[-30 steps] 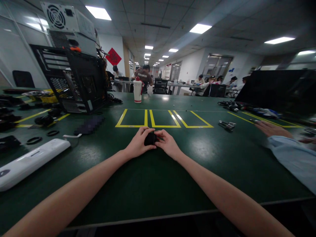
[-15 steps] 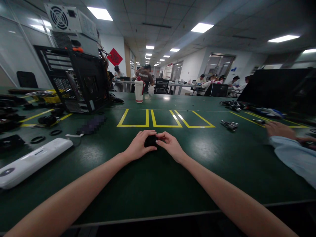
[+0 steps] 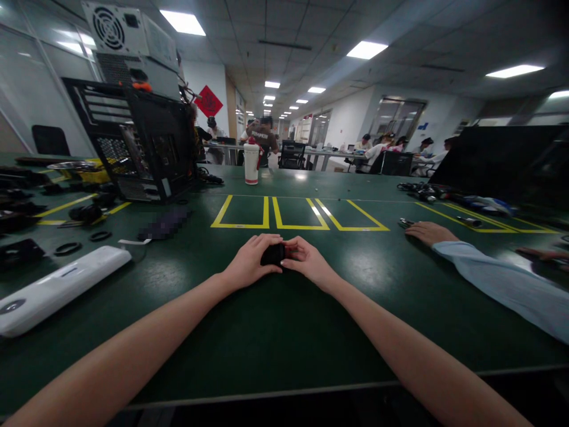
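A small black rounded part [image 3: 272,255], perhaps a short cylinder, is held between both hands just above or on the green table; its exact kind cannot be made out. My left hand [image 3: 252,261] curls around its left side, thumb below and fingers above. At its right end, the fingertips and thumb of my right hand [image 3: 307,259] pinch the edge, where a little red shows. The fingers hide much of the part.
Three yellow taped outlines [image 3: 240,226] lie beyond my hands. At left are a white device [image 3: 66,289], black rings [image 3: 68,249] and a computer case [image 3: 151,142]. A white cup [image 3: 251,164] stands behind. From the right reaches another person's hand [image 3: 429,232] in a light-blue sleeve.
My right hand has shifted slightly right, uncovering more of the black part and a bit of red. The other person's hand has moved left onto the metal pieces.
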A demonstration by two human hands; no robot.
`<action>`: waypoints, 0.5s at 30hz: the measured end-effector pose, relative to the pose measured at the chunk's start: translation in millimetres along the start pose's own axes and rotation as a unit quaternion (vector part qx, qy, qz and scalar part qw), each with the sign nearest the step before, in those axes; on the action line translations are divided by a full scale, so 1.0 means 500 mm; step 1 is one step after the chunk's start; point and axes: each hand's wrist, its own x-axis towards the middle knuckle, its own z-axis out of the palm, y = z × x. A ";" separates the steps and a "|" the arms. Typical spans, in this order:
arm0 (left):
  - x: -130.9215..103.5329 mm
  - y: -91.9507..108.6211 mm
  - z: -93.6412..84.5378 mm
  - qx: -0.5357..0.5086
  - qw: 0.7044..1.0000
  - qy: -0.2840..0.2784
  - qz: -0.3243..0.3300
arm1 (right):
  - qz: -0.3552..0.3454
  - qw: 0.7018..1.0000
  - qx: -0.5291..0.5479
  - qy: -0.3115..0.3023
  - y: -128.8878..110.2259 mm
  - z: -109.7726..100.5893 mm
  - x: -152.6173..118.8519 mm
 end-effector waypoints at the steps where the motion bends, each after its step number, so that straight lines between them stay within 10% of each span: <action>1: 0.000 0.001 -0.001 0.005 1.000 -0.002 0.000 | 0.002 1.000 0.005 0.004 -0.002 0.002 -0.001; 15: -0.005 0.010 0.000 0.011 1.000 -0.012 -0.022 | 0.017 0.999 -0.005 0.029 -0.005 0.003 0.002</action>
